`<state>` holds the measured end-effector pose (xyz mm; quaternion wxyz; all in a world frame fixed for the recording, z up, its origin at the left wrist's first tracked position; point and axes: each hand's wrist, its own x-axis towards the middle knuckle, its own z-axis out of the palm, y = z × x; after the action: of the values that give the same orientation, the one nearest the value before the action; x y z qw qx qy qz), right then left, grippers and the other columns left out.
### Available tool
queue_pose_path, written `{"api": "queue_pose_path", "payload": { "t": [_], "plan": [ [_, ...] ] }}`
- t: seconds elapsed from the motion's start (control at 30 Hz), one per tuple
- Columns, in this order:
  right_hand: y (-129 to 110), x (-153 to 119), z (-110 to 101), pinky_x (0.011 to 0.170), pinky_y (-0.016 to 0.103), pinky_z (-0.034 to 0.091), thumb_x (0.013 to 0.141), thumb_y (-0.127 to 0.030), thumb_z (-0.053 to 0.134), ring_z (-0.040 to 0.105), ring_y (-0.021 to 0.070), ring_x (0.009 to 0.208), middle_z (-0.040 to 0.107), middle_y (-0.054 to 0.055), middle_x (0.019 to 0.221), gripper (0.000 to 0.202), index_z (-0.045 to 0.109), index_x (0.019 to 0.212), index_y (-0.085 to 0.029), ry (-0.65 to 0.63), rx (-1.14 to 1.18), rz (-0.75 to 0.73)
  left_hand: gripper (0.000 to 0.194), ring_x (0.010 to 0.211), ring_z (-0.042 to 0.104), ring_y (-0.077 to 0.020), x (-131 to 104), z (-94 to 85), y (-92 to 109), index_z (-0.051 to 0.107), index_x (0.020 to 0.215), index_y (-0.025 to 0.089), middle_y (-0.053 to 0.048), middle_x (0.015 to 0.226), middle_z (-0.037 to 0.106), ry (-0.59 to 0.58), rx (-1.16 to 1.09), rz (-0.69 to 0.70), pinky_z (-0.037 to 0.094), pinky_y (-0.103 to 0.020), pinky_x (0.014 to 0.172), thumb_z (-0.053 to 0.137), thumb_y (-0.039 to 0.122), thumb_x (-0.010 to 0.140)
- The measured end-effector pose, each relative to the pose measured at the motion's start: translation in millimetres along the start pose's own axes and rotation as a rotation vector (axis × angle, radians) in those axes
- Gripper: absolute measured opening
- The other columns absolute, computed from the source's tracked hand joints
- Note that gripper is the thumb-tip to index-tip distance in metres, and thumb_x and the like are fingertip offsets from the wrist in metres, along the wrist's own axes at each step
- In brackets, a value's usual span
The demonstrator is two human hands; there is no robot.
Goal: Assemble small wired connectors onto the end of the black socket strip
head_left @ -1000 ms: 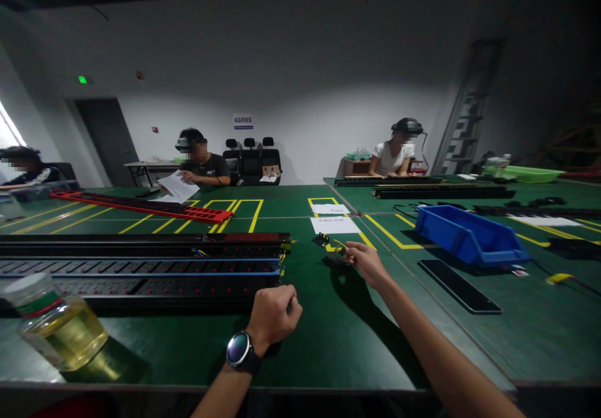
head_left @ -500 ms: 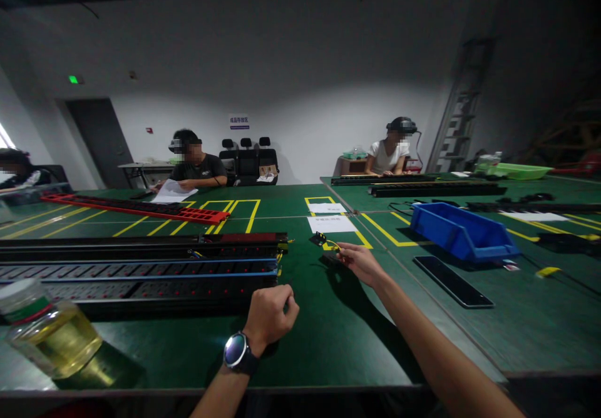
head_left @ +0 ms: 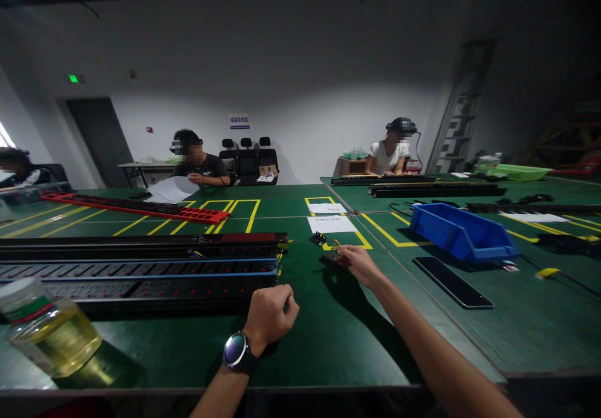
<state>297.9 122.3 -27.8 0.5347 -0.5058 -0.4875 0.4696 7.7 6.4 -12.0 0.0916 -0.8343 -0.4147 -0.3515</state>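
Observation:
My left hand (head_left: 271, 313), with a watch on the wrist, rests curled closed on the green table, near the right end of the long black strips. My right hand (head_left: 357, 261) pinches a short yellow wire (head_left: 337, 243) above the table. A small black part (head_left: 318, 238) is just left of the wire, close to a white paper sheet (head_left: 331, 224); whether the two are joined is too small to tell. Long black strips with red dots and blue edges (head_left: 159, 271) lie at the left.
A bottle of yellow liquid (head_left: 59, 336) stands front left. To the right are a blue bin (head_left: 462, 233) and a phone (head_left: 453, 281). A red frame (head_left: 136, 209) lies behind the strips. People sit across the table, one holding papers (head_left: 173, 189).
The yellow wire at my right hand has shifted slightly and its shape differs. My left hand has not moved. Across the table, the person's papers have moved a little.

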Motion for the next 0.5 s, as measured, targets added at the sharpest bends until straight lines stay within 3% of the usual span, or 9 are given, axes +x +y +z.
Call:
{"api": "queue_pose_path", "payload": {
  "t": [0.07, 0.23, 0.5],
  "plan": [
    [2.1, 2.3, -0.1, 0.067, 0.028, 0.049, 0.075, -0.031, 0.068, 0.065, 0.0177, 0.07, 0.071, 0.006, 0.075, 0.013, 0.071, 0.078, -0.018, 0.02, 0.037, 0.045, 0.022, 0.055, 0.056, -0.0127, 0.1, 0.5, 0.0, 0.057, 0.072, 0.021, 0.0, 0.064, 0.064, 0.004, -0.003, -0.001, 0.03, -0.03, 0.057, 0.047, 0.017, 0.092],
    [5.3, 8.3, -4.0, 0.068, 0.029, 0.047, 0.072, -0.036, 0.067, 0.063, 0.019, 0.072, 0.071, 0.006, 0.071, 0.019, 0.069, 0.065, -0.019, 0.126, -0.056, -0.056, 0.021, 0.055, 0.054, -0.0123, 0.0, 1.2, -0.6, 0.057, 0.072, 0.021, 0.001, 0.063, 0.063, 0.011, -0.008, -0.004, 0.028, -0.03, 0.057, 0.048, 0.017, 0.091],
    [-0.7, 4.3, -1.5, 0.06, 0.027, 0.048, 0.079, -0.042, 0.066, 0.065, 0.0191, 0.068, 0.074, 0.009, 0.073, 0.025, 0.071, 0.072, -0.019, 0.18, 0.019, -0.011, 0.022, 0.055, 0.055, -0.0125, -0.2, 0.1, 0.0, 0.057, 0.072, 0.021, 0.001, 0.064, 0.063, 0.008, -0.005, -0.004, 0.029, -0.031, 0.058, 0.048, 0.017, 0.091]
  ]
}}
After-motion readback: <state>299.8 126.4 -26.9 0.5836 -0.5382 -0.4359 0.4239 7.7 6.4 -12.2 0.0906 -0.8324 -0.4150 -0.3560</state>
